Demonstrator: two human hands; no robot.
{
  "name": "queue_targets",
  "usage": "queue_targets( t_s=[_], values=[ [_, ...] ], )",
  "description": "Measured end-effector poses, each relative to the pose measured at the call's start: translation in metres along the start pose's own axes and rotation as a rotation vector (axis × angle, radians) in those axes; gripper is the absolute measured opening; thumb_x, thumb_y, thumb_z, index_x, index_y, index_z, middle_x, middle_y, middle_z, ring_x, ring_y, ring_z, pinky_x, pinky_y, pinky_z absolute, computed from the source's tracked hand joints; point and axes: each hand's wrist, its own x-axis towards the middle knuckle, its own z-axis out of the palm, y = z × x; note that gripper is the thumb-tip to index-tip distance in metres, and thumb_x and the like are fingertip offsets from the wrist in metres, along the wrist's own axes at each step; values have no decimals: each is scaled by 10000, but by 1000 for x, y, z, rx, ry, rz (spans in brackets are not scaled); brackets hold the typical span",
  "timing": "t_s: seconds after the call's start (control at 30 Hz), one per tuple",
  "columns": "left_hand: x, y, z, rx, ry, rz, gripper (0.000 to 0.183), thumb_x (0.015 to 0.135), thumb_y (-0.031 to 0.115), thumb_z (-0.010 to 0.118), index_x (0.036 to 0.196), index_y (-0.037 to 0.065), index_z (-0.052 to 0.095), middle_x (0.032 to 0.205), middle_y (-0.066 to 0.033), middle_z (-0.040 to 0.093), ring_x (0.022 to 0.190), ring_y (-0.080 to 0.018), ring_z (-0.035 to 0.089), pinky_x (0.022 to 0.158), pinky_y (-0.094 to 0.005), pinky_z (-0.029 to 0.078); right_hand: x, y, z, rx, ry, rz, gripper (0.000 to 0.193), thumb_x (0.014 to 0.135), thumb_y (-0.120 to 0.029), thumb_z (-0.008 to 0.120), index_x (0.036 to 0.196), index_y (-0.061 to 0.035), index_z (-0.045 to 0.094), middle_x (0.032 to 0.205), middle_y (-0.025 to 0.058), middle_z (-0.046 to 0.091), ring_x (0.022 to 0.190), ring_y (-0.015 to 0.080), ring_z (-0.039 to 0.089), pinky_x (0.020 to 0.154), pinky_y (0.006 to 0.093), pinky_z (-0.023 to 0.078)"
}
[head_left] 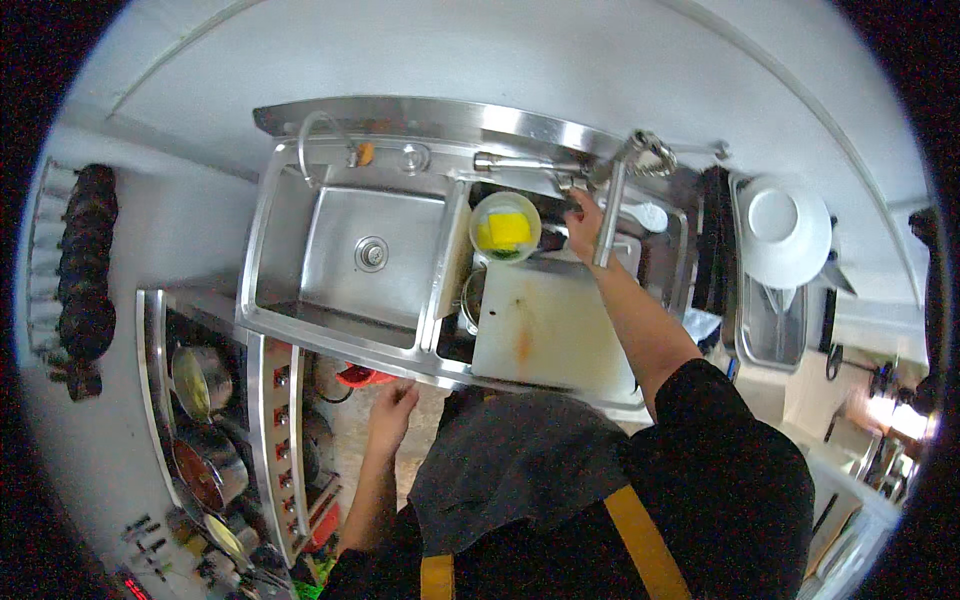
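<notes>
My right hand [583, 228] reaches over the right sink to the base of the metal faucet [535, 162], its fingers closed at a small tap knob [568, 182]. To its left stands a round translucent tub [476, 222] with a yellow sponge [509, 230] and something green inside. Below my right forearm lies a white cutting board [550, 325], stained orange-brown, across the right sink. My left hand [393, 405] hangs by the counter's front edge, fingers curled, with nothing visible in them. Beside it is a red cloth [362, 376].
The left sink basin [385, 215] has a drain in its floor. A metal pot [472, 300] is partly hidden by the board. White bowls [785, 235] sit over a metal tray at right. Pots [208, 465] with food stand on the lower left. A tall spout [612, 215] rises beside my right wrist.
</notes>
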Motion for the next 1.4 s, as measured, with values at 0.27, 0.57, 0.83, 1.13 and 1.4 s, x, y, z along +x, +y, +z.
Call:
queue_targets(
  t_s=[0.27,0.57,0.83,1.13,1.4],
  values=[
    [109,127,171,-950,-738,-117,232,1017,225,589,1080,15,664,1039,-81,690,1026,-251,655,976,-380,512,-51,-1,-42,1832,-232,825,204,961,-255,581,860,-85,630,796,85,646,695,235,595,598,347,518],
    [204,184,359,-1172,-862,-312,173,983,220,577,949,80,671,801,-67,664,697,-226,639,663,-357,541,-48,-29,-56,1241,121,934,314,1058,-398,501,973,-145,666,845,46,667,734,213,634,684,402,537],
    [226,205,322,-247,-120,188,149,931,217,610,879,79,631,825,-55,637,749,-176,591,685,-357,483,-44,-7,-20,947,83,755,129,1011,-219,578,987,-121,659,811,52,701,690,219,678,650,351,574],
    [278,250,304,-404,-303,93,444,972,366,572,1310,78,594,1153,-102,685,1084,-181,581,946,-348,433,-170,-18,-101,-406,-210,416,259,898,-312,680,972,-71,624,971,180,707,922,400,696,781,518,550],
    [302,267,329,-322,-136,171,271,944,274,549,1008,34,657,864,-91,629,824,-225,624,743,-416,510,-206,-24,-135,-315,-151,427,246,869,-147,601,1094,-133,698,1226,180,677,1173,388,633,964,526,514]
  ],
)
